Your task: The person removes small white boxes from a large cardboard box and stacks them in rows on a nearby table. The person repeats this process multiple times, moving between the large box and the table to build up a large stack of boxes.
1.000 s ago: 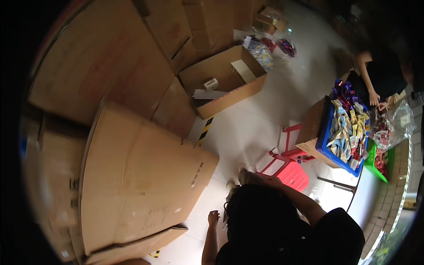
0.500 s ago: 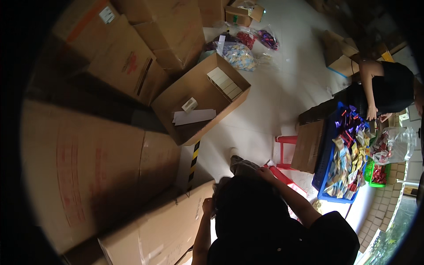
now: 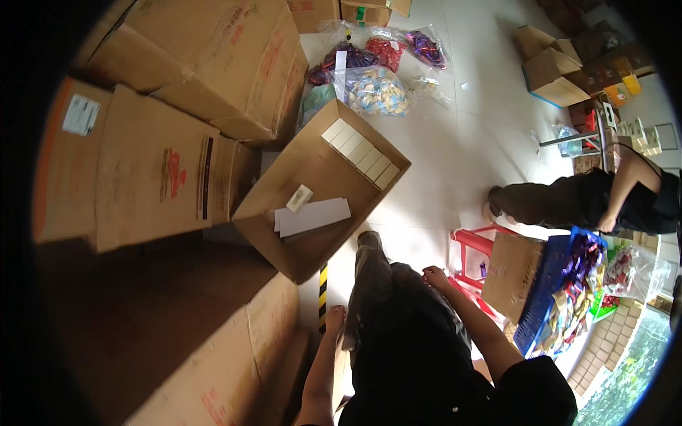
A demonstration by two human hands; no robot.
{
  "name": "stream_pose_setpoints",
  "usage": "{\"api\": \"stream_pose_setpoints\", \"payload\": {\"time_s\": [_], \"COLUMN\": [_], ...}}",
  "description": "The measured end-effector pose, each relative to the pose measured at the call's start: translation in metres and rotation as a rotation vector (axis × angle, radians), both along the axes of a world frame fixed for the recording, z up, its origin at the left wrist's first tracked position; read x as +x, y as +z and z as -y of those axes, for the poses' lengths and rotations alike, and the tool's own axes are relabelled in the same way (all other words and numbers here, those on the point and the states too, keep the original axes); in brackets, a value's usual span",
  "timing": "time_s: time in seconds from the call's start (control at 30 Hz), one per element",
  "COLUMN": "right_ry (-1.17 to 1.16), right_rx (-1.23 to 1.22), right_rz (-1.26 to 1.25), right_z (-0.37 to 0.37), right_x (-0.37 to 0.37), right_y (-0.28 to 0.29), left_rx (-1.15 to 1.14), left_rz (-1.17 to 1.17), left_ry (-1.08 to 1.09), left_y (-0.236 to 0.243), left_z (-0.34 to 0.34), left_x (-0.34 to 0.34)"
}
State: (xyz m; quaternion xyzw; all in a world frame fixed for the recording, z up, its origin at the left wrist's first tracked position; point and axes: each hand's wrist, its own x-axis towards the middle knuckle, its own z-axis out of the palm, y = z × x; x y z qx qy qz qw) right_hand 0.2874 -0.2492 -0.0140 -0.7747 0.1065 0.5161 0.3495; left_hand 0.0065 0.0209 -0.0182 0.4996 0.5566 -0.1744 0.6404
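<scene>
My left hand [image 3: 335, 315] hangs beside my dark trouser leg, its fingers curled with nothing visible in them. My right hand [image 3: 435, 277] hangs at the other leg, fingers loose and slightly apart, short of a red plastic stool [image 3: 469, 245]. Just beyond my feet stands an open cardboard box [image 3: 320, 238] holding a row of white small boxes [image 3: 359, 155], a single small white carton [image 3: 300, 198] and white sheets [image 3: 312, 219]. On my right, a blue basket [image 3: 536, 305] full of wrapped packets [image 3: 565, 312] sits next to a brown carton [image 3: 511, 273].
Stacked cartons [image 3: 170, 170] line the left side. Bags of colourful packets [image 3: 376, 89] lie on the floor beyond the box. A co-worker [image 3: 632, 192] in dark clothes stands at the right, near a green basket [image 3: 604, 305]. More cartons [image 3: 547, 67] and a metal-legged table [image 3: 600, 135] are farther back.
I have moved forward, so the open box is nearer my feet and the basket appears lower in view. More of the co-worker's legs and the back right now shows.
</scene>
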Motion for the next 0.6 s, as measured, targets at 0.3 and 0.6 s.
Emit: {"api": "stream_pose_setpoints", "payload": {"time_s": [0.3,0.6], "right_ry": [-0.482,-0.879], "right_rx": [0.182,0.137], "right_rz": [-0.133,-0.179], "right_z": [-0.171,-0.288], "right_x": [0.106,0.203], "right_y": [-0.089,-0.268], "left_rx": [0.376,0.796], "left_rz": [0.109,-0.343], "left_ry": [-0.360,-0.570], "left_y": [-0.088,-0.339], "left_z": [-0.126,-0.256], "left_x": [0.164,0.286]}}
